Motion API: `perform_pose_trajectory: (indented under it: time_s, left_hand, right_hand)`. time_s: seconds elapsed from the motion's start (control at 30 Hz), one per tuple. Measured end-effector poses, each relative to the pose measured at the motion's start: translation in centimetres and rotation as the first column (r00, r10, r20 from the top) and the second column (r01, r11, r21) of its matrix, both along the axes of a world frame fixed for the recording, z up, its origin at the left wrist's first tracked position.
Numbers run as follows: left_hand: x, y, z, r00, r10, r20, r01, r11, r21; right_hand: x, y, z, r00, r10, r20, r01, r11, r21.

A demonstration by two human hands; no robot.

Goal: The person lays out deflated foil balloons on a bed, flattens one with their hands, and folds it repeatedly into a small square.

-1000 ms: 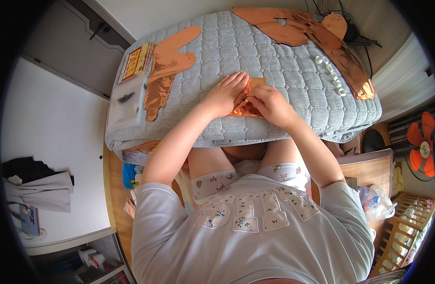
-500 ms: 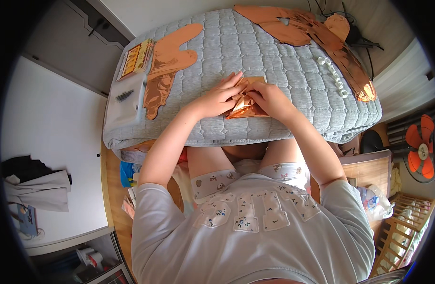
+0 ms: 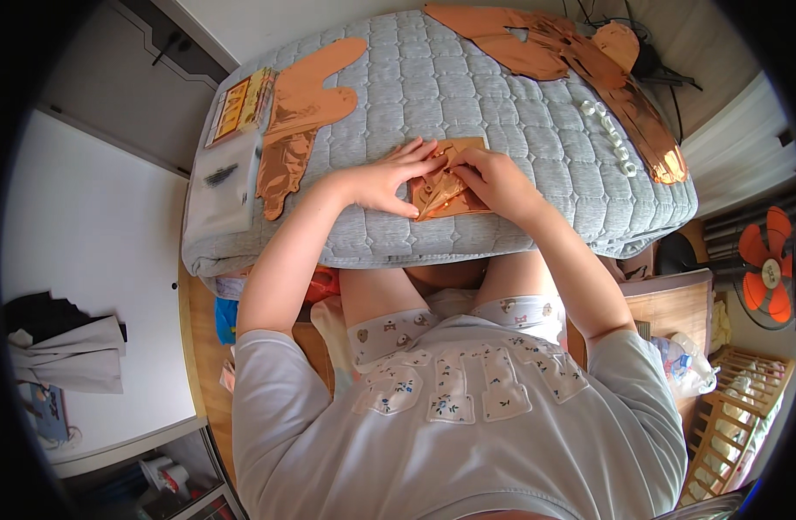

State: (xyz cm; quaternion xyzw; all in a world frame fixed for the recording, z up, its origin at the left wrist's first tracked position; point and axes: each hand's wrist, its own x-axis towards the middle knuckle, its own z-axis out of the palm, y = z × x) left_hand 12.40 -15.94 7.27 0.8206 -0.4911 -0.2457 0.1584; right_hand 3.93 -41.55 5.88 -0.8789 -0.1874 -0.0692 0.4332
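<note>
Both hands (image 3: 441, 178) slightly lower on foil (image 3: 450, 195)

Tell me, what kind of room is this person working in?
Most likely a bedroom at home: both hands work on a copper foil piece on a grey quilted mattress, with a standing fan and a wooden crib frame nearby.

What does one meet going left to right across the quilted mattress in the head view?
White flat packet → copper foil balloon → left hand → right hand → row of white beads → crumpled copper foil.
</note>
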Motion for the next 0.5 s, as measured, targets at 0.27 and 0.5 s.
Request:
perform_pose_trajectory:
  time_s: [0.27, 0.5]
  left_hand:
    - [-0.3, 0.0, -0.3, 1.000, 0.010, 0.020, -0.009, 1.000, -0.018]
    - [-0.6, 0.0, -0.8, 0.996, 0.044, 0.081, -0.042, 0.999, -0.031]
  right_hand:
    - [-0.2, 0.3, 0.3, 0.997, -0.028, -0.067, 0.029, 1.000, 0.007]
    - [-0.3, 0.2, 0.4, 0.997, -0.022, -0.079, 0.024, 1.000, 0.020]
